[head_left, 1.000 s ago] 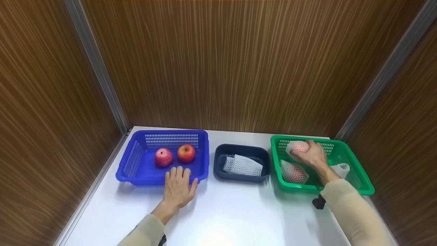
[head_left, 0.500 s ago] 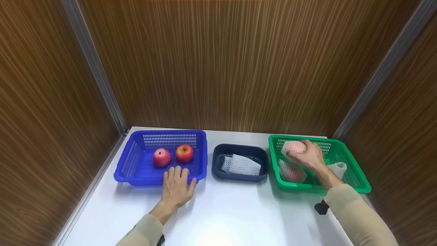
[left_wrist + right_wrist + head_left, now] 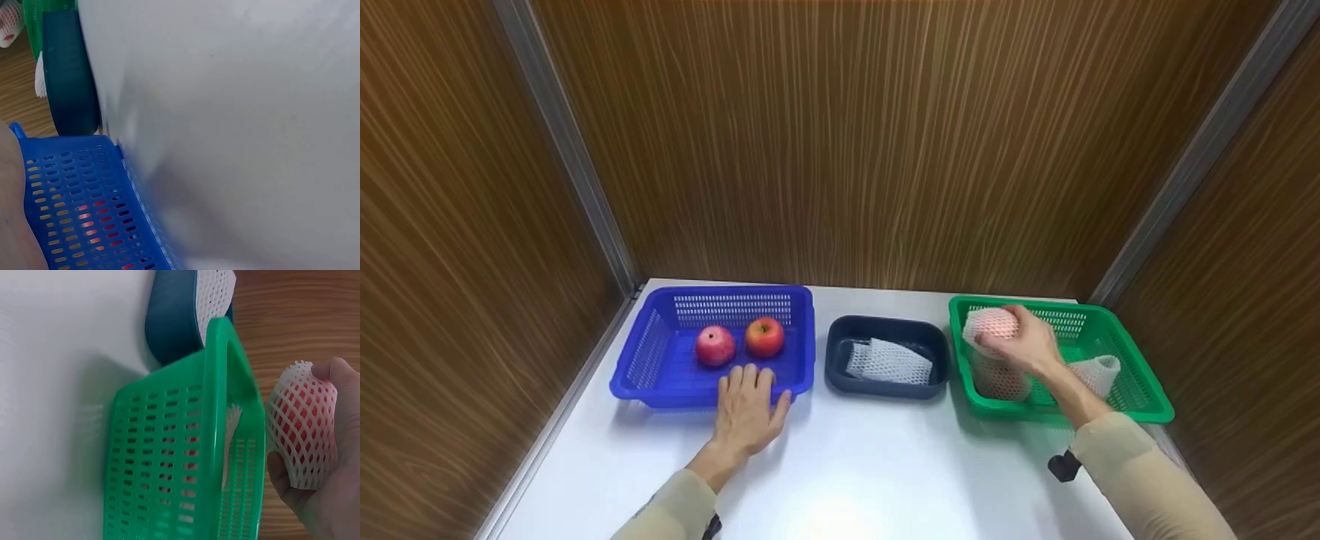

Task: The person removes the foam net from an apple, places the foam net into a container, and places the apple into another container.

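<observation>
My right hand (image 3: pixel 1024 343) grips an apple in a white foam net (image 3: pixel 304 422), held above the left part of the green basket (image 3: pixel 1159 412). Thumb and fingers curve round its sides in the right wrist view. Below it in that basket lies another netted apple (image 3: pixel 1003 381), partly covered. A further foam net (image 3: pixel 1099 373) sits behind my right wrist, its contents hard to make out. My left hand (image 3: pixel 748 412) rests with extended fingers on the front rim of the blue basket (image 3: pixel 660 394). Inside that basket are two bare apples, a pinkish apple (image 3: pixel 715 346) and a red-orange apple (image 3: pixel 765 337).
Between the baskets stands a dark blue tub (image 3: pixel 847 386) with flat white foam nets (image 3: pixel 896 363) in it. All three containers stand on a white table (image 3: pixel 877 457). Wood-grain panels (image 3: pixel 840 150) enclose the back and both sides.
My right hand has carried the netted apple a little to the left, over the lower netted apple. My left hand stays on the blue rim. The view has shifted slightly.
</observation>
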The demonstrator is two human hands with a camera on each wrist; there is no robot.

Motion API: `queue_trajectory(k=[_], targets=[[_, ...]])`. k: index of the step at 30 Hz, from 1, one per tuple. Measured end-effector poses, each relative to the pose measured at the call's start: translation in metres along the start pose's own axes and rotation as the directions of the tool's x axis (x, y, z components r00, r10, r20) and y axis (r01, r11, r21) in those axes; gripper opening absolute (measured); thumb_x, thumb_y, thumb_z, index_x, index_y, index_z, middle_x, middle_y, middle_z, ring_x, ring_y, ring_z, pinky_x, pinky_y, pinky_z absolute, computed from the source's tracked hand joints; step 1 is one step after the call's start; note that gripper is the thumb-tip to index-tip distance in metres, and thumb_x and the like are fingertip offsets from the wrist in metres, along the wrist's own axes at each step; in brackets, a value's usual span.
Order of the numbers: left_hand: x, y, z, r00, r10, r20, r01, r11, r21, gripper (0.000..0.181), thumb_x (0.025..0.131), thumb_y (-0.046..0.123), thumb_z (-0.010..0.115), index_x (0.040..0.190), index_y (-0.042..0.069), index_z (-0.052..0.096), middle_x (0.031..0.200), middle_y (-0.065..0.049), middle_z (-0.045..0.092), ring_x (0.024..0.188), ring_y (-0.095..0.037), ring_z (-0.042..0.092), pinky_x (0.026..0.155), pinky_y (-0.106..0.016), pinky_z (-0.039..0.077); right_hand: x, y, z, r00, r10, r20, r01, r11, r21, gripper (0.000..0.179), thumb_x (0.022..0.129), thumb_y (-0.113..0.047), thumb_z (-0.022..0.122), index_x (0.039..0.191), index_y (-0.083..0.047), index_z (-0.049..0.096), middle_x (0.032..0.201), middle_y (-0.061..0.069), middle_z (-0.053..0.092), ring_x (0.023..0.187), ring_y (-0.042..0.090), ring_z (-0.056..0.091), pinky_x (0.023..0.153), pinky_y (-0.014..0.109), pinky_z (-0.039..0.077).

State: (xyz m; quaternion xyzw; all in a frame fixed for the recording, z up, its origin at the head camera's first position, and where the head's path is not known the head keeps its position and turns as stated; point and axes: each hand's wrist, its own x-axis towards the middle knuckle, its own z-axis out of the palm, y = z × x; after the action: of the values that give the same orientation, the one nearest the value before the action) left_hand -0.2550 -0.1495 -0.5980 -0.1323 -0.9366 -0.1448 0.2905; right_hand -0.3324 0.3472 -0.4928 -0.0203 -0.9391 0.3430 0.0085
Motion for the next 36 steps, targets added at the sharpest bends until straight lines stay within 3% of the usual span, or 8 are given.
queue_trajectory(k=[8,16,25,30,36], targets=[[0.009,0.01,-0.007,1.0,-0.027,-0.002,0.027,0.998,-0.054,0.034,0.1,0.04,0.075,0.117,0.012,0.069,0.106,-0.01,0.065,0.104,-0.034,0.059,0.087,-0.049,0.048,-0.011,-0.013,0.006,0.999,-0.043,-0.007,0.043,0.999,0.002,0.096,0.095,-0.057,0.082,0.169,-0.01,0.042,0.16,0.029,0.057,0.141,0.047,0.06,0.113,0.068,0.057],[0.02,0.025,-0.017,1.0,-0.001,-0.02,-0.001,0.991,-0.133,0.031,0.098,0.035,0.078,0.116,0.01,0.072,0.105,-0.009,0.069,0.102,-0.032,0.062,0.093,-0.047,0.055,-0.024,-0.028,0.014,0.993,-0.113,-0.012,0.113,0.993,0.021,0.091,0.093,-0.054,0.086,0.164,-0.01,0.049,0.152,0.026,0.064,0.132,0.044,0.065,0.109,0.064,0.06],[0.034,0.045,-0.03,0.999,0.004,0.045,0.009,0.961,-0.275,0.032,0.101,0.032,0.077,0.123,0.009,0.074,0.114,-0.01,0.075,0.108,-0.028,0.069,0.098,-0.044,0.062,-0.033,-0.043,0.021,0.971,-0.236,-0.047,0.238,0.971,0.032,0.08,0.088,-0.044,0.091,0.154,-0.01,0.061,0.139,0.022,0.073,0.118,0.037,0.072,0.091,0.041,0.059],[0.04,0.053,-0.035,0.995,0.001,0.098,0.036,0.926,-0.375,0.033,0.101,0.028,0.078,0.128,0.009,0.074,0.121,-0.012,0.076,0.114,-0.028,0.072,0.103,-0.048,0.063,-0.037,-0.049,0.024,0.964,-0.261,-0.046,0.263,0.964,0.046,0.08,0.087,-0.043,0.092,0.153,-0.01,0.062,0.138,0.019,0.074,0.117,0.035,0.072,0.091,0.039,0.058],[0.044,0.059,-0.04,0.985,-0.001,0.173,0.091,0.852,-0.516,0.035,0.103,0.025,0.076,0.134,0.007,0.072,0.127,-0.013,0.076,0.118,-0.034,0.075,0.106,-0.051,0.062,-0.042,-0.052,0.031,0.961,-0.274,-0.043,0.276,0.959,0.067,0.076,0.085,-0.04,0.094,0.149,-0.013,0.065,0.135,0.017,0.076,0.116,0.033,0.072,0.092,0.039,0.058]])
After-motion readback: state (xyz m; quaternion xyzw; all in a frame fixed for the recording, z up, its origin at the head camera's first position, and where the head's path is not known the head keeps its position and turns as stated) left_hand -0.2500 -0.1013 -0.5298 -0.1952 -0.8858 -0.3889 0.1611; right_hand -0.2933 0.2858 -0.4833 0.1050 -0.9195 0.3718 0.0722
